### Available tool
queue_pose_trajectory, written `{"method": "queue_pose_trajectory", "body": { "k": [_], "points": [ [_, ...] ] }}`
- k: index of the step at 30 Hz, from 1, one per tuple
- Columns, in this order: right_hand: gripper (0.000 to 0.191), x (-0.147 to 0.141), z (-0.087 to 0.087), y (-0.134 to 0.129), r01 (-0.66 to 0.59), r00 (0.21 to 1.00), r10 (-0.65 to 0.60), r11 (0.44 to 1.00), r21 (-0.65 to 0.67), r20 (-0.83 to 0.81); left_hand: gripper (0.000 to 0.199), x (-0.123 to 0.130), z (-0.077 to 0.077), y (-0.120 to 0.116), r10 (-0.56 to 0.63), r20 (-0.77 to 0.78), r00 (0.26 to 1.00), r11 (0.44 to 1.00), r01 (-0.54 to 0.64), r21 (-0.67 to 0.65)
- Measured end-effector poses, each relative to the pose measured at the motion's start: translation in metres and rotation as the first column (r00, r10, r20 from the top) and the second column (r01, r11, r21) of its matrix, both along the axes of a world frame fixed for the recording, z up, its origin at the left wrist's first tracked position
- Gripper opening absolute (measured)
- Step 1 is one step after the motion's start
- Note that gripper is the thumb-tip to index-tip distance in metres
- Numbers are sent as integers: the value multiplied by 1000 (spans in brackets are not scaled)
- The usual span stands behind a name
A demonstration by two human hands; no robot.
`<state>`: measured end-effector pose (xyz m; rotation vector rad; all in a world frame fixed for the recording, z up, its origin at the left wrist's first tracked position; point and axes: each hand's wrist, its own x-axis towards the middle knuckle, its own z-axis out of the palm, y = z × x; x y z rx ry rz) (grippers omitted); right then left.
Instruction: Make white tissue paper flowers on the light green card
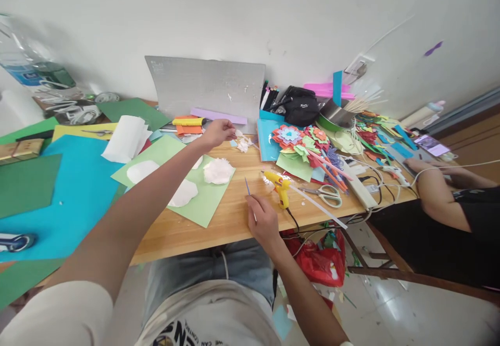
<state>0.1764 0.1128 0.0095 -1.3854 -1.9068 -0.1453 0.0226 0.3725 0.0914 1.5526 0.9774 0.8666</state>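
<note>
Two bare hands work over a wooden table (234,215) in the head view. Just above the frame's middle, the left hand (217,131) reaches far forward, fingers curled down over white paper scraps (242,143); whether it grips one I cannot tell. Lower, at center, the right hand (263,220) pinches a thin stick (250,196) upright. A yellow glue gun (278,183) stands just right of it, scissors (328,194) further right. A white paper flower (217,171) lies on a light green sheet (203,205).

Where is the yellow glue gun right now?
The yellow glue gun stands on the wooden table, just right of the person's right hand, with the scissors further right.
</note>
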Motion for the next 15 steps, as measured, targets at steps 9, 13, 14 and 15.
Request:
{"method": "queue_pose_trajectory", "body": {
  "k": [9,13,14,15],
  "points": [
    [19,-34,69,34,13,869,-4,1000,13,-494,29,-66,13,-105,-242,343,908,869,360,-339],
    [18,-60,82,52,-78,771,-8,991,-106,-637,30,-71,3,-126,-198,418,887,866,359,-349],
    [18,-65,83,54,-101,747,-10,987,-129,-665,29,-71,1,-130,-191,429,883,868,356,-346],
    [18,-69,83,54,-118,725,-14,983,-144,-688,29,-70,-1,-132,-186,433,882,871,352,-342]
  ]
}}
